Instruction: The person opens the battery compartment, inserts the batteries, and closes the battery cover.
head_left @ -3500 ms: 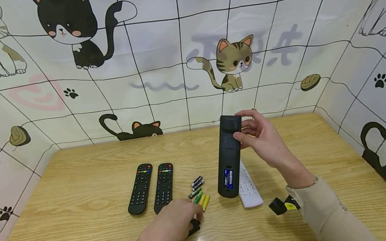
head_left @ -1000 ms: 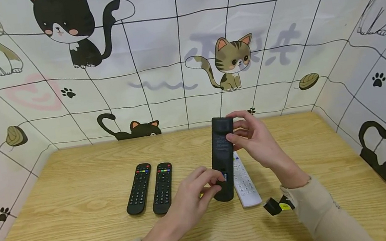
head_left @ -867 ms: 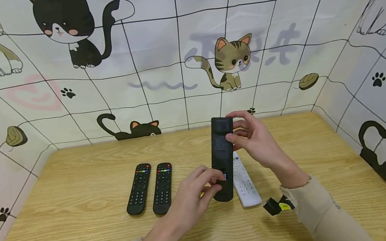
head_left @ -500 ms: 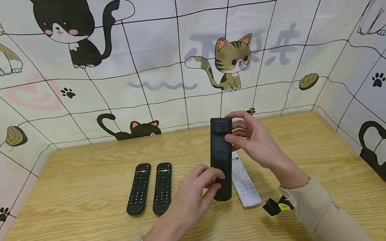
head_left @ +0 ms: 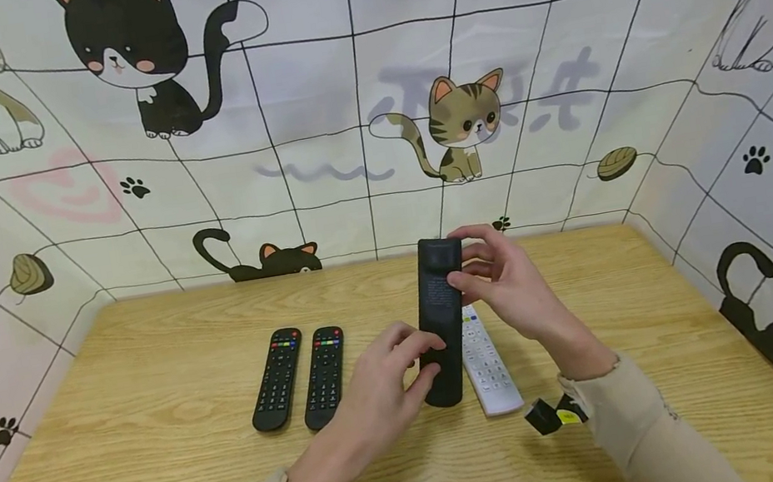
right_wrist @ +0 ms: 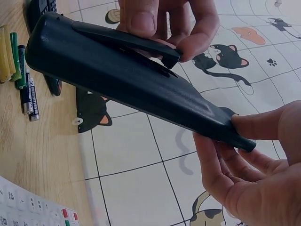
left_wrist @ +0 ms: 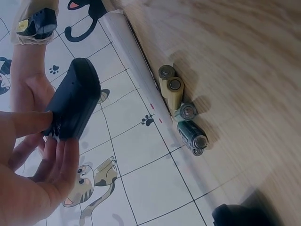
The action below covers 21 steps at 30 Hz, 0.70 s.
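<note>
A black remote control is held back side up above the table by my right hand, which grips its far end between thumb and fingers. My left hand is at the near end, over the battery compartment. In the right wrist view, its thumb and fingers pinch a black battery cover. That cover sits tilted on the remote's back, one end near the remote's end and the other raised off the surface. The batteries inside the compartment are hidden.
Two black remotes lie face up at left on the wooden table. A white remote lies partly behind the held one. Several loose batteries, yellow, green and dark, lie together near my left hand. A printed cat cloth stands behind.
My left hand has risen from beside the loose batteries to the remote, bringing the cover over the compartment. Two blue batteries seen there earlier are now covered. The remote has shifted slightly left.
</note>
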Each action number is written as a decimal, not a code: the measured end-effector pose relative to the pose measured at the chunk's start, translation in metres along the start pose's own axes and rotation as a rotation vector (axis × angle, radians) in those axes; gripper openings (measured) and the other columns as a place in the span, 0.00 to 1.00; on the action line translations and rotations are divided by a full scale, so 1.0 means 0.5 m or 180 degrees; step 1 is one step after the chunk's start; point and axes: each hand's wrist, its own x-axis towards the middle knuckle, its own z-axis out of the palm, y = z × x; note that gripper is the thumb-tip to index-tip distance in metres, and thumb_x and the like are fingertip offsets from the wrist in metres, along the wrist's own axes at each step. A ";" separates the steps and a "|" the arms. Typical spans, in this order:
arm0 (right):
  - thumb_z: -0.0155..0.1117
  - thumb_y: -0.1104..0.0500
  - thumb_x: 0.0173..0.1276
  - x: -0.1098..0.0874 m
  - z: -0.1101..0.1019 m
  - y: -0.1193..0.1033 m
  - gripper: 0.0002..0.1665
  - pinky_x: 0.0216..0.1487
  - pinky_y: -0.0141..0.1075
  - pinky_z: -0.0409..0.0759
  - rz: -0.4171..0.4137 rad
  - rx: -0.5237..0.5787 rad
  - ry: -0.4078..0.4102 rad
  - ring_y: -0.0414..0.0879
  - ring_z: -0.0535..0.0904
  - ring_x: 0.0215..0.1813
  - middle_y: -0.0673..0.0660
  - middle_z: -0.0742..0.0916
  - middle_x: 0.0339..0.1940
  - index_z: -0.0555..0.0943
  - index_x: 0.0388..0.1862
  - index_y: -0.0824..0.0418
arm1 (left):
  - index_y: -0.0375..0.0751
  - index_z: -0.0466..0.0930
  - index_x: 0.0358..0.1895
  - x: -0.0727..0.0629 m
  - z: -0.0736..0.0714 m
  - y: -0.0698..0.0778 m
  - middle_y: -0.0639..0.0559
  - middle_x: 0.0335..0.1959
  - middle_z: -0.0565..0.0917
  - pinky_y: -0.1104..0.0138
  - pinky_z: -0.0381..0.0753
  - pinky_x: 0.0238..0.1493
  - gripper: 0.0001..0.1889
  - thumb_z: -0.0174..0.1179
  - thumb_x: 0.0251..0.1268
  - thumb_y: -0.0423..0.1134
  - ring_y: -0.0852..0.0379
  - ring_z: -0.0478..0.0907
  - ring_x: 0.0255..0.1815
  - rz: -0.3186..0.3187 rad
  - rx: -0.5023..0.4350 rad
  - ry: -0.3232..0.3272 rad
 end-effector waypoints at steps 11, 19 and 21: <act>0.64 0.73 0.72 -0.003 0.000 -0.001 0.31 0.40 0.42 0.87 -0.0009 0.0007 -0.0026 0.53 0.85 0.46 0.68 0.84 0.51 0.69 0.71 0.63 | 0.47 0.85 0.49 0.001 0.004 -0.004 0.55 0.45 0.77 0.62 0.81 0.47 0.15 0.73 0.61 0.28 0.57 0.78 0.48 0.0012 0.0177 0.0032; 0.64 0.72 0.72 -0.002 0.002 0.000 0.31 0.40 0.41 0.86 -0.0015 -0.0005 -0.0047 0.53 0.85 0.46 0.68 0.84 0.51 0.69 0.71 0.63 | 0.46 0.84 0.49 -0.003 0.006 -0.006 0.55 0.44 0.77 0.62 0.82 0.45 0.15 0.73 0.61 0.28 0.56 0.79 0.46 -0.0038 0.0103 0.0034; 0.64 0.72 0.72 -0.002 0.003 0.001 0.31 0.40 0.42 0.86 -0.0009 -0.0009 -0.0048 0.53 0.85 0.47 0.67 0.83 0.51 0.69 0.71 0.63 | 0.45 0.84 0.49 -0.003 0.007 -0.007 0.54 0.44 0.77 0.63 0.82 0.45 0.15 0.73 0.61 0.28 0.55 0.80 0.45 -0.0045 0.0077 0.0044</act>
